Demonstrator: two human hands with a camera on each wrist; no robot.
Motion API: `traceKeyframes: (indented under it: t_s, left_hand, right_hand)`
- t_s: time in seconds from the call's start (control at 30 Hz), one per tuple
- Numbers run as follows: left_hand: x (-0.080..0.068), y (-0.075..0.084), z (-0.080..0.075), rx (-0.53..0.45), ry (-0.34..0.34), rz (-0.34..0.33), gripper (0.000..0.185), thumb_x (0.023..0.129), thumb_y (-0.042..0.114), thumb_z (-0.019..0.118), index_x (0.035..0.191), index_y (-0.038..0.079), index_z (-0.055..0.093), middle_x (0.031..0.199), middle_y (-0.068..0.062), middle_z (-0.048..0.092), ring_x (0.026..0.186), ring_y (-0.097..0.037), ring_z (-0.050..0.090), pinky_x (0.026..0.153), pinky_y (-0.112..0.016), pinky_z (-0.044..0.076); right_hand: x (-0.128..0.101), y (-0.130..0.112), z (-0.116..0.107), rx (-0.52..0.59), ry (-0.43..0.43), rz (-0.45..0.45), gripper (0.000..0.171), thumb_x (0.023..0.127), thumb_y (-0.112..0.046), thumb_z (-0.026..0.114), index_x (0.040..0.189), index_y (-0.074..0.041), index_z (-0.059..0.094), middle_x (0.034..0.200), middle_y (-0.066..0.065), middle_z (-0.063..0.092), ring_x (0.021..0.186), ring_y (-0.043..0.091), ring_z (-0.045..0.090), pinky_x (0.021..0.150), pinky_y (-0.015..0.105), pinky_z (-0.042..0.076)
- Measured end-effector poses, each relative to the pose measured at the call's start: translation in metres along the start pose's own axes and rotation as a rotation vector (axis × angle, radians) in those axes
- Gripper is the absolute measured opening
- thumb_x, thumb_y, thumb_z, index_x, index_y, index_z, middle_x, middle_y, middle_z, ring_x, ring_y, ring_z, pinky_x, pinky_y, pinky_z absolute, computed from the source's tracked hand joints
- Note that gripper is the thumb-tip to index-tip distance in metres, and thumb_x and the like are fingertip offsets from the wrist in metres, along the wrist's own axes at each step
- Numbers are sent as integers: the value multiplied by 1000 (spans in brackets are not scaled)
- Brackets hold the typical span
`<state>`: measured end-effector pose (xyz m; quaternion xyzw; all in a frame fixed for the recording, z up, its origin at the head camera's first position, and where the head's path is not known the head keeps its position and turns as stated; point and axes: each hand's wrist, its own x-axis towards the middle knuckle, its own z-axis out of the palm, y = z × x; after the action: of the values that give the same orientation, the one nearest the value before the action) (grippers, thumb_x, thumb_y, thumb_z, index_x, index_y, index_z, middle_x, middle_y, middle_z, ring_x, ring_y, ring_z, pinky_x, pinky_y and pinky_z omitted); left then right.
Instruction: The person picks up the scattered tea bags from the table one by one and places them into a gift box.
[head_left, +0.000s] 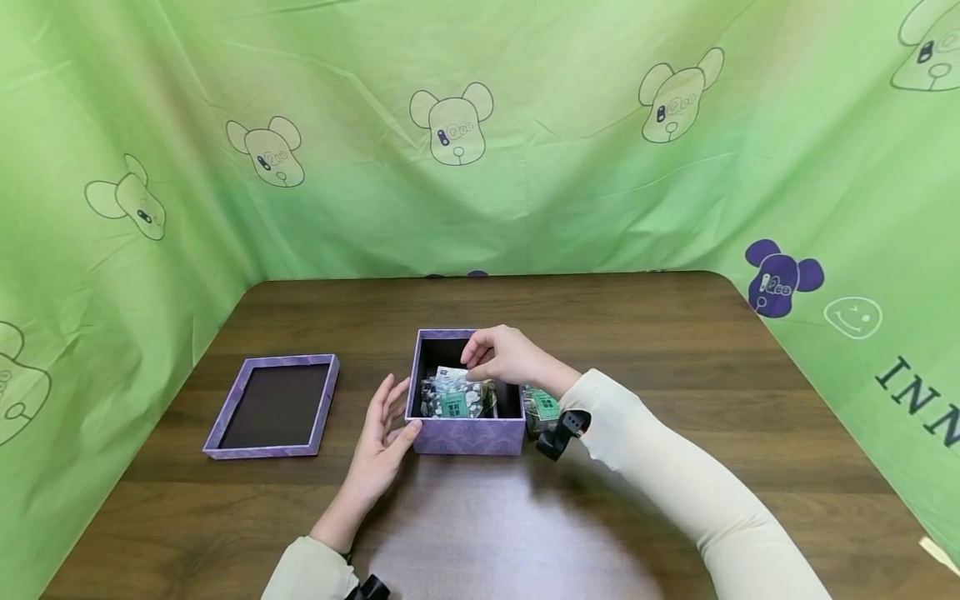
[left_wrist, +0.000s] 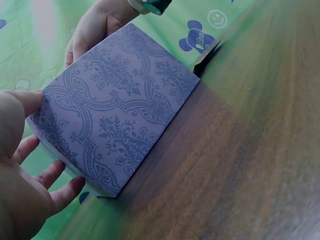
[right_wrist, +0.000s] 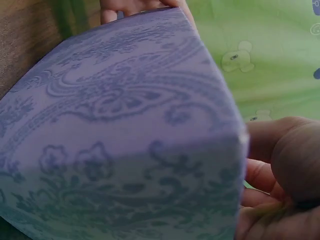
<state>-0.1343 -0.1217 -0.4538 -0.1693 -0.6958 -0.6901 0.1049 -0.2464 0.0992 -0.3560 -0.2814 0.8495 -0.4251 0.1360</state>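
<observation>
An open purple patterned box (head_left: 467,437) stands mid-table with clear snack packets (head_left: 453,400) bearing green labels inside. My right hand (head_left: 474,360) reaches over the box and pinches the top of a packet. My left hand (head_left: 400,414) lies against the box's left wall with straight fingers, its thumb at the front corner. In the left wrist view the patterned box wall (left_wrist: 120,115) fills the middle, with my left fingers (left_wrist: 30,165) beside it. The right wrist view shows the box wall (right_wrist: 115,140) very close and my right fingers (right_wrist: 280,165) at its edge.
The box's purple lid (head_left: 273,406) lies upside down on the wooden table (head_left: 675,375), to the left. Another green-labelled packet (head_left: 544,407) lies just right of the box. Green printed cloth (head_left: 525,150) walls in the table on three sides.
</observation>
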Motion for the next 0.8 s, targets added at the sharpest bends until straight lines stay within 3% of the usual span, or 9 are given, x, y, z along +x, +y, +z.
traceKeyframes:
  t_s: [0.23, 0.47, 0.8]
  left_hand:
    - [0, -1, -1, 8, 3, -8, 70, 95, -12, 53, 152, -6, 13, 151, -35, 31, 129, -54, 37, 94, -21, 44]
    - [0, -1, -2, 22, 3, -8, 70, 95, -11, 53, 153, -5, 14, 151, -34, 32, 130, -53, 37, 95, -23, 43]
    - [0, -1, -2, 22, 5, 2, 70, 95, -12, 53, 152, -6, 14, 151, -34, 32, 130, -54, 37, 95, -22, 44]
  right_hand:
    - [-4, -4, -4, 66, -25, -17, 20, 79, 6, 77, 97, 5, 68, 91, 15, 71, 85, 21, 70, 76, 28, 55]
    - [-17, -6, -15, 194, -42, -66, 26, 81, 8, 75, 106, 9, 65, 94, 15, 70, 88, 21, 69, 79, 30, 55]
    - [-48, 11, -42, 350, 54, -76, 37, 80, 12, 73, 113, 18, 57, 98, 15, 71, 89, 15, 69, 81, 31, 56]
